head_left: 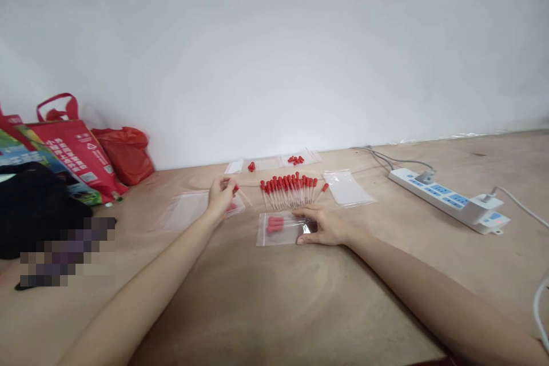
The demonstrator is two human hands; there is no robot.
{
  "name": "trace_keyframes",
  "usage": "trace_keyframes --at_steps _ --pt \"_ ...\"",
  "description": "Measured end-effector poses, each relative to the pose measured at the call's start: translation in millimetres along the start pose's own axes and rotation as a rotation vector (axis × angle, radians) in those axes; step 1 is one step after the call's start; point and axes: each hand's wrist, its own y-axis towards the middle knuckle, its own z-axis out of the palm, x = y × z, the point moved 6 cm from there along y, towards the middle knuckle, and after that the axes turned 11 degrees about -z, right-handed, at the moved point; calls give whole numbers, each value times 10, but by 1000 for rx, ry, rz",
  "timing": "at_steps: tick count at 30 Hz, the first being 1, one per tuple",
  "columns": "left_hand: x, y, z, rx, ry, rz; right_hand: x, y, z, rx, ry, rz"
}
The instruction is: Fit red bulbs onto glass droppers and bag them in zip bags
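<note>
Pinched in the fingers of my left hand (219, 197) is a dropper (236, 187) with a red bulb and a thin clear stem slanting down to the right. Under and beside that hand lies a clear zip bag (235, 206) with something red inside. My right hand (326, 226) curves over the right end of another clear zip bag (263, 236), thumb and fingers at its two sides. Red-bulbed droppers (275, 224) show through its plastic, their stems running under the hand. Just beyond, many red-bulbed droppers (288, 184) lie in a row, bulbs toward the wall.
Loose red bulbs (295, 159) rest on flat bags by the wall. Stacked clear bags (349, 187) lie right of the row, more bags (184, 209) at left. A white power strip (446, 197) with cords stands right; red shopping bags (81, 151) and black cloth (38, 206) fill the left.
</note>
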Motion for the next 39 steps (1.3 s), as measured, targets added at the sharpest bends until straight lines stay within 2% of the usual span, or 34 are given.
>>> trace_keyframes --at_steps 3,5,9,16,19,25,28,30,35,39 --pt "172 -246 -358 -35 -114 -7 -3 -7 3 -10 10 16" --pt "276 -370 -462 -40 -169 -11 -1 -11 2 -12 18 23" --pt "381 -521 -420 -6 -247 -16 11 -15 -3 -2 16 31" --pt "345 -701 -272 101 -321 29 20 -12 -5 0 9 38" --pt "363 -760 -195 230 -219 31 22 -15 -7 -3 9 31" --pt "413 -861 -7 606 152 -4 2 -22 -1 4 0 23" --pt "378 -917 83 772 232 17 -7 -21 4 -1 7 20" --pt "335 -938 146 820 231 61 -7 -21 3 -3 10 20" --pt "248 -940 292 723 239 258 0 -21 1 2 -1 13" --pt "245 -960 324 525 397 395 -6 -23 5 -9 -4 14"
